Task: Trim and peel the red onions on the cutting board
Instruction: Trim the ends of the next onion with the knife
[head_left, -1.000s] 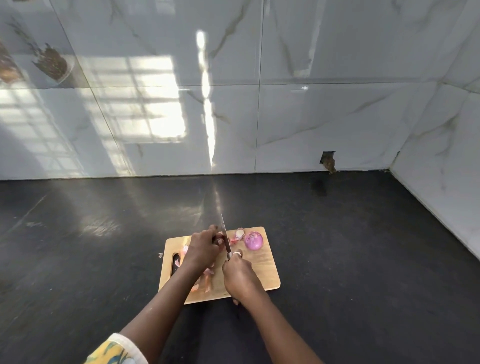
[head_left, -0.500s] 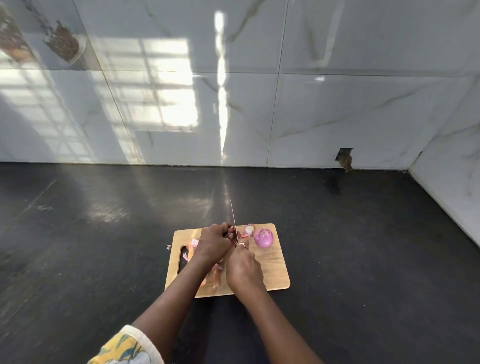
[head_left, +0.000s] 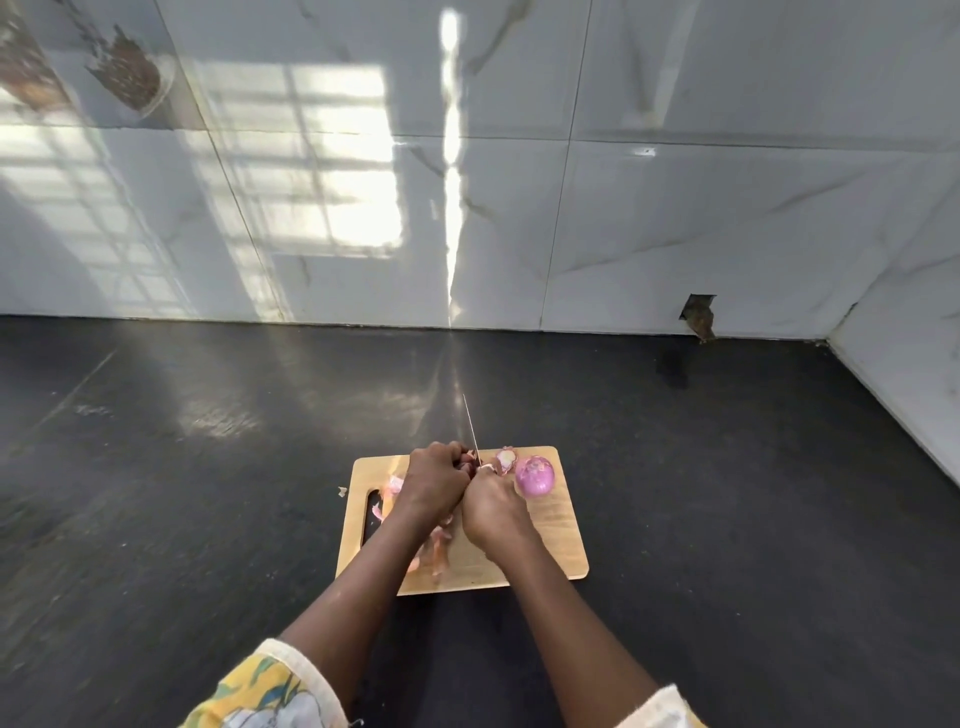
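An onion is gripped in the left hand (head_left: 434, 480) mid-board; the knife (head_left: 471, 434) is held by the right hand (head_left: 491, 506). A peeled red onion (head_left: 535, 475) sits near the cutting board (head_left: 561, 540)'s far right edge. Open dark desk (head_left: 727, 493) is seen around.

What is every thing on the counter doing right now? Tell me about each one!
Left hand: closed around an onion, which is mostly hidden.
Right hand: gripping the knife handle.
Knife: blade pointing away toward the wall, at the held onion.
Peeled onion: lying free on the board, purple and bare.
Onion skins: loose, scattered on the board.
Cutting board: flat on the dark counter.
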